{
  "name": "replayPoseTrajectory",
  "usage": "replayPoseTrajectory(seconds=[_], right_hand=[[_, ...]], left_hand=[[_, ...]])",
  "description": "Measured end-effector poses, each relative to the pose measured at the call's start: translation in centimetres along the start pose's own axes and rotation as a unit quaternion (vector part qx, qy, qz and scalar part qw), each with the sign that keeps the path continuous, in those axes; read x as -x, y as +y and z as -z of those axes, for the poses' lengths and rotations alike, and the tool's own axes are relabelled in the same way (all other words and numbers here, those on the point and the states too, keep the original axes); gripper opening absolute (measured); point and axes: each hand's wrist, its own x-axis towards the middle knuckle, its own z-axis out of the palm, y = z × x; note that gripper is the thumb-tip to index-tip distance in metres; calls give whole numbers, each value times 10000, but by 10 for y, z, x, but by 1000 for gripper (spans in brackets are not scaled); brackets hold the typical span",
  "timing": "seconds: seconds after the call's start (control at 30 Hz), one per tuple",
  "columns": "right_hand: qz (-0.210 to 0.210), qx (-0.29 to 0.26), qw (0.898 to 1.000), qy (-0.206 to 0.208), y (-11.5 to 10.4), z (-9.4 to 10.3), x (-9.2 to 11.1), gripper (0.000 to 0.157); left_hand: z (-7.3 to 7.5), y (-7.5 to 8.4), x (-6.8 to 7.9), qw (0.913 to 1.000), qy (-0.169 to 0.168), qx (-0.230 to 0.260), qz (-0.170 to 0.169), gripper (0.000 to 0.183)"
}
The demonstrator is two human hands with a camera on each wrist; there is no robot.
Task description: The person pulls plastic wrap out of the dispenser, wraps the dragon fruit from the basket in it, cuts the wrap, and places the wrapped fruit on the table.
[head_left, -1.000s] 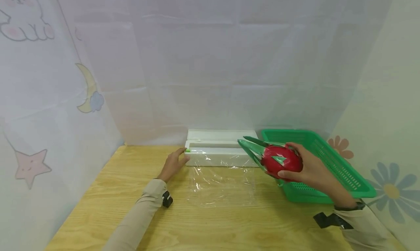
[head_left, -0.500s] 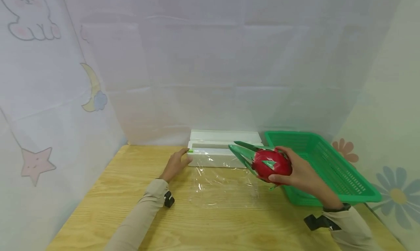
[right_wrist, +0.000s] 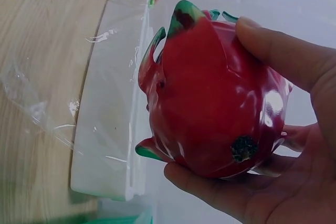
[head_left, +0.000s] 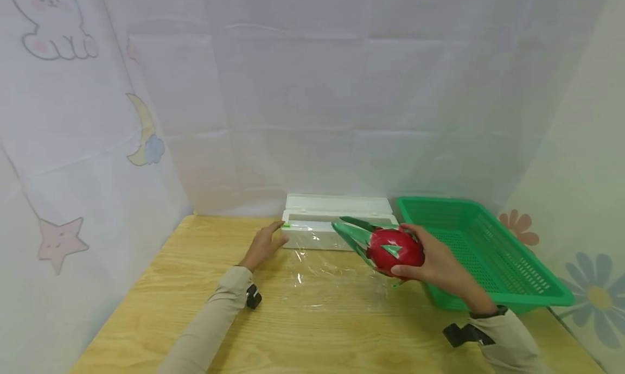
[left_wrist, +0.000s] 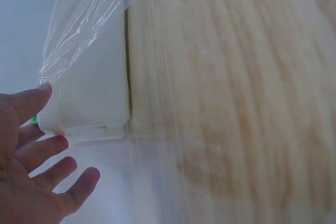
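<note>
In the head view my right hand (head_left: 441, 262) grips a red dragon fruit (head_left: 394, 250) with long green leaf tips, held above the table. The right wrist view shows thumb and fingers around the glossy fruit (right_wrist: 210, 93). My left hand (head_left: 263, 247) touches the left end of a white cling film box (head_left: 317, 240), its lid raised at the back. In the left wrist view the left hand (left_wrist: 31, 156) has its fingers spread at the box corner, the thumb on its edge. Clear cling film (head_left: 337, 287) hangs from the box over the table.
A green plastic basket (head_left: 532, 298) with slotted walls stands at the right, behind my right hand. The wooden table (head_left: 312, 347) ends at a pale cloth backdrop (head_left: 303, 119) at the back and sides.
My right hand has carried the dragon fruit left and slightly down, away from over the basket's edge and toward the cling film. The left hand stays at the box end.
</note>
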Motion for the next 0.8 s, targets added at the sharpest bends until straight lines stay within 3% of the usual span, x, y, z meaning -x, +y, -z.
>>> replayPoseTrajectory(seconds=[0.8], right_hand=[[447,-383,9972,-466,30,-62,-21,86]], left_hand=[[1,-2,-1,9999,-83,-19,-59,55]])
